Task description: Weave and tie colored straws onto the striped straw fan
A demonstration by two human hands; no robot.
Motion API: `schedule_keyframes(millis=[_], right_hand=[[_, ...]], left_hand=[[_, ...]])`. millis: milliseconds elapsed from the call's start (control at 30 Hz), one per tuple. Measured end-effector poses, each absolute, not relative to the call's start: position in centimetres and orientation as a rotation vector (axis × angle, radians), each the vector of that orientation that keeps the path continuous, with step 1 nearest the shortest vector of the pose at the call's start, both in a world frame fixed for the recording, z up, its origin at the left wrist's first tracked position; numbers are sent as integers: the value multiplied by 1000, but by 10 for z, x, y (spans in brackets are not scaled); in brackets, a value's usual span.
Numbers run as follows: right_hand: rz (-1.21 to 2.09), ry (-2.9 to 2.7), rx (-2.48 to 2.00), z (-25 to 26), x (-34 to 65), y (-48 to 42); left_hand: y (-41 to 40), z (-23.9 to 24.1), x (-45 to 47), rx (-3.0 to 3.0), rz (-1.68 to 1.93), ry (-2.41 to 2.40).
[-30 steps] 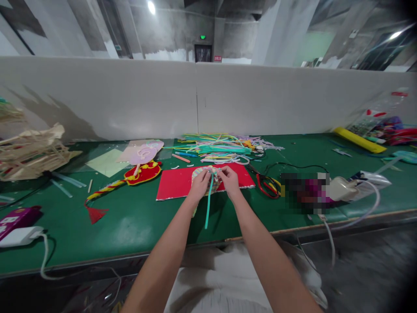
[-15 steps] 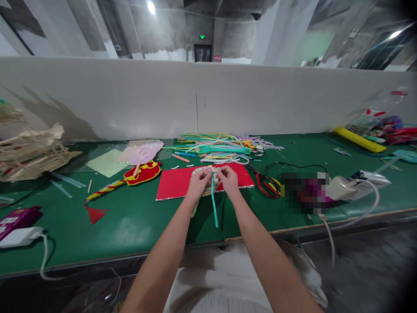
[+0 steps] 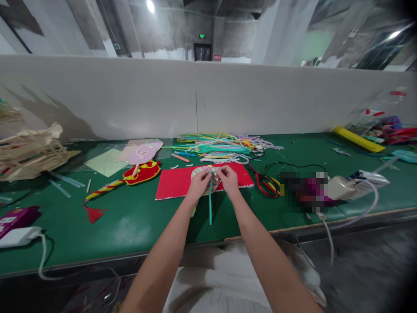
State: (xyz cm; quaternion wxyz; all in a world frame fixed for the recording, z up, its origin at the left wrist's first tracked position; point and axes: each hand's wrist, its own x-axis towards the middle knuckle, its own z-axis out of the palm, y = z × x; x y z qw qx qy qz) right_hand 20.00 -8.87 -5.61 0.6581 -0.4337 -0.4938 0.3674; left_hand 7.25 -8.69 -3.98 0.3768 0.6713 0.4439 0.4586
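Note:
Both my hands meet above the green table [image 3: 130, 226], over a red sheet [image 3: 172, 184]. My left hand [image 3: 199, 184] is closed on a small woven disc of coloured straws [image 3: 202, 171]. My right hand [image 3: 228, 180] pinches the same piece from the right. A teal straw [image 3: 210, 204] hangs down from between my fingers toward the table's near edge.
A heap of loose coloured straws [image 3: 218, 148] lies behind the red sheet. A red and yellow ornament with a tassel [image 3: 137, 174] and pink cut-outs [image 3: 141, 152] lie left. Red-handled scissors [image 3: 267, 184], cables and a white glue gun [image 3: 342, 188] sit right. Wooden strips [image 3: 29, 152] pile far left.
The hanging teal straw swung right and has come back to hang nearly straight. My hands stay together on the woven piece.

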Motion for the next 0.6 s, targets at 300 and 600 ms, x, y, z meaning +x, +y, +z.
schedule_keyframes(millis=[300, 600], right_hand=[[813, -1129, -1020, -59, 201, -86], [814, -1160, -1000, -58, 199, -88]], left_hand=[[-86, -40, 71, 1805, 1147, 1134], [-94, -31, 71, 1860, 1190, 1193]])
